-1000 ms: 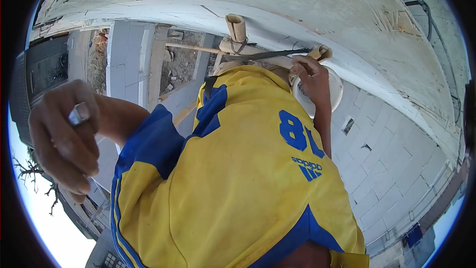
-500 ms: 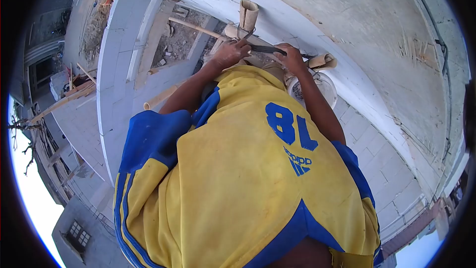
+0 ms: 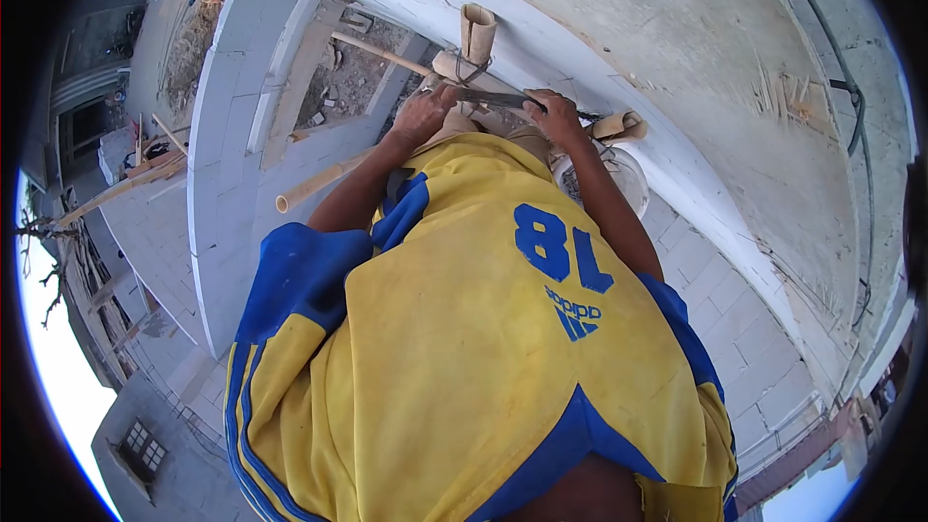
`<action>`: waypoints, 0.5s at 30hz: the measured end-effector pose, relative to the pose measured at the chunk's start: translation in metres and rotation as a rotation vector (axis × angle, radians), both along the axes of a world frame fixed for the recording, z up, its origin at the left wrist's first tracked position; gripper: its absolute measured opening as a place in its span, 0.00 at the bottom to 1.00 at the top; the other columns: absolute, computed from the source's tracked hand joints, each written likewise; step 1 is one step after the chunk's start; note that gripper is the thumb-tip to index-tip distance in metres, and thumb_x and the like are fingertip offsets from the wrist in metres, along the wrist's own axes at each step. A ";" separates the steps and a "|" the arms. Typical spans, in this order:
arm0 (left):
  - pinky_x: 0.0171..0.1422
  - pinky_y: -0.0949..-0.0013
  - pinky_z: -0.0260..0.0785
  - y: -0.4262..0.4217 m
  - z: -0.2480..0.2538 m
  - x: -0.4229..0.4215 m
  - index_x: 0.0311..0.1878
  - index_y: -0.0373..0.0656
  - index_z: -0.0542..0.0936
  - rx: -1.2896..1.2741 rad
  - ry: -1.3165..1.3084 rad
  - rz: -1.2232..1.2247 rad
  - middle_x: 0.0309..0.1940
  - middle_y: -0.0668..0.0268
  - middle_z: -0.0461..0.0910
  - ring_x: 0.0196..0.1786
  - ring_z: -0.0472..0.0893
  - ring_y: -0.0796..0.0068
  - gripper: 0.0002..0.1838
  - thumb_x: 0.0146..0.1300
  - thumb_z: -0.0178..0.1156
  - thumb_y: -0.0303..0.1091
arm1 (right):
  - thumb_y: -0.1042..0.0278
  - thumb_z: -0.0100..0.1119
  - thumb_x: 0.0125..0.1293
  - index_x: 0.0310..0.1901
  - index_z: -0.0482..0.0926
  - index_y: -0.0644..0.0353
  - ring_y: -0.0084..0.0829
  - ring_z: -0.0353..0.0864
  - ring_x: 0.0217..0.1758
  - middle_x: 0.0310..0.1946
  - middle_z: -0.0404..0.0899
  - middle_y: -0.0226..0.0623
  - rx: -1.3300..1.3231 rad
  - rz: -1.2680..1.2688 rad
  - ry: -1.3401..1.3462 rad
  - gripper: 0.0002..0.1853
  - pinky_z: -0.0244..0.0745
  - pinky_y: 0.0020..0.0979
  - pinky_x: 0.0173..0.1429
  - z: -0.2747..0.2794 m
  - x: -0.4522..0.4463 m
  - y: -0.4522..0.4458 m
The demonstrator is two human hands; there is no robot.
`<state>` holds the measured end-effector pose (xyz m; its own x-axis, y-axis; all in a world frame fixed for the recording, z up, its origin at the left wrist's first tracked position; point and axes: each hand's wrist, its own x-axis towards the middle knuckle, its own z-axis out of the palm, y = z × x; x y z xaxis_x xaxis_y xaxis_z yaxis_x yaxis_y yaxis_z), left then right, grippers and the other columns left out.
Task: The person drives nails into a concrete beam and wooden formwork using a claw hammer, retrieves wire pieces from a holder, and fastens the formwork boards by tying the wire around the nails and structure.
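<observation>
At the top centre, a dark, thin bundle of strips (image 3: pixel 491 97) stretches between my two hands. My left hand (image 3: pixel 423 116) has its fingers closed at the left end of it. The right end is pinched in my right hand (image 3: pixel 556 118). Just above the bundle stands an upright bamboo pole end (image 3: pixel 478 37), with dark ties round its base where it meets another bamboo piece. A second bamboo end (image 3: pixel 619 127) juts out to the right of my right hand. My yellow and blue shirt (image 3: pixel 454 329) fills the middle of the view.
A white bucket (image 3: pixel 628 179) sits below the right bamboo end. Another bamboo pole (image 3: pixel 314 186) passes under my left forearm. A pale wall (image 3: pixel 696 68) curves along the right, with block wall (image 3: pixel 744 329) lower down. Rubble (image 3: pixel 343 72) lies beyond an opening at upper left.
My left hand came from the far left up to the bundle, which both hands now hold. My right hand shifted left from the right bamboo end. The view has turned slightly.
</observation>
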<state>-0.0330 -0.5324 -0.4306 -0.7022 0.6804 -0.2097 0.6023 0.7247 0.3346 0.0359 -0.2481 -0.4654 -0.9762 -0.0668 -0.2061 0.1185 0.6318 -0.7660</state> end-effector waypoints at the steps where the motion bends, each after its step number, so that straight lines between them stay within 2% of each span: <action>1: 0.47 0.55 0.73 -0.012 0.005 -0.002 0.51 0.43 0.72 0.052 0.060 0.000 0.43 0.59 0.76 0.43 0.81 0.53 0.19 0.53 0.53 0.21 | 0.53 0.57 0.67 0.56 0.80 0.58 0.48 0.78 0.56 0.54 0.80 0.47 0.067 0.030 0.046 0.22 0.71 0.41 0.62 -0.003 0.002 0.000; 2: 0.47 0.55 0.74 -0.029 0.010 -0.004 0.50 0.44 0.74 0.053 0.042 -0.013 0.43 0.60 0.76 0.43 0.81 0.53 0.19 0.53 0.53 0.21 | 0.52 0.56 0.68 0.58 0.79 0.58 0.48 0.77 0.58 0.54 0.79 0.48 0.129 0.071 0.109 0.23 0.70 0.42 0.63 -0.005 0.002 0.000; 4: 0.47 0.57 0.74 -0.061 0.033 -0.008 0.47 0.47 0.77 0.119 0.073 0.065 0.42 0.63 0.77 0.43 0.81 0.54 0.17 0.53 0.53 0.20 | 0.53 0.54 0.69 0.60 0.76 0.59 0.48 0.76 0.59 0.55 0.79 0.49 0.140 0.095 0.016 0.24 0.68 0.43 0.65 0.010 -0.003 -0.002; 6: 0.41 0.59 0.73 -0.095 0.039 -0.013 0.43 0.45 0.79 0.257 0.221 0.305 0.38 0.62 0.78 0.38 0.80 0.55 0.13 0.55 0.54 0.20 | 0.54 0.53 0.70 0.62 0.75 0.59 0.50 0.77 0.58 0.54 0.79 0.49 0.128 0.125 0.021 0.24 0.68 0.44 0.65 0.002 -0.006 -0.002; 8: 0.35 0.63 0.71 -0.117 0.067 -0.016 0.43 0.44 0.78 0.461 0.315 0.558 0.30 0.63 0.76 0.31 0.79 0.63 0.08 0.63 0.53 0.23 | 0.54 0.53 0.70 0.63 0.74 0.55 0.50 0.77 0.56 0.53 0.80 0.50 0.124 0.137 -0.004 0.24 0.69 0.45 0.63 -0.003 -0.005 -0.004; 10: 0.30 0.70 0.65 -0.137 0.080 -0.024 0.44 0.42 0.77 0.809 0.395 1.165 0.24 0.69 0.71 0.25 0.72 0.76 0.06 0.72 0.49 0.29 | 0.53 0.52 0.70 0.63 0.74 0.55 0.52 0.77 0.55 0.51 0.80 0.53 0.134 0.148 -0.070 0.24 0.70 0.45 0.61 0.008 -0.005 -0.003; 12: 0.25 0.77 0.59 -0.180 0.103 -0.035 0.45 0.40 0.76 1.352 0.444 1.481 0.24 0.74 0.68 0.23 0.65 0.86 0.10 0.76 0.46 0.32 | 0.53 0.52 0.71 0.62 0.75 0.57 0.55 0.78 0.53 0.49 0.80 0.56 0.110 0.150 -0.079 0.24 0.71 0.45 0.59 0.015 -0.008 -0.004; 14: 0.23 0.80 0.54 -0.206 0.135 -0.040 0.45 0.38 0.76 1.351 0.508 1.488 0.25 0.74 0.69 0.21 0.62 0.87 0.10 0.76 0.47 0.32 | 0.54 0.53 0.70 0.62 0.76 0.57 0.55 0.79 0.52 0.47 0.80 0.58 0.116 0.165 -0.040 0.23 0.72 0.45 0.57 0.007 -0.007 0.000; 15: 0.22 0.80 0.53 -0.211 0.151 -0.049 0.46 0.38 0.75 1.461 0.586 1.477 0.25 0.73 0.69 0.21 0.62 0.87 0.09 0.76 0.47 0.32 | 0.55 0.53 0.70 0.61 0.76 0.58 0.55 0.80 0.51 0.47 0.80 0.58 0.097 0.153 -0.041 0.23 0.73 0.45 0.57 0.003 -0.006 0.001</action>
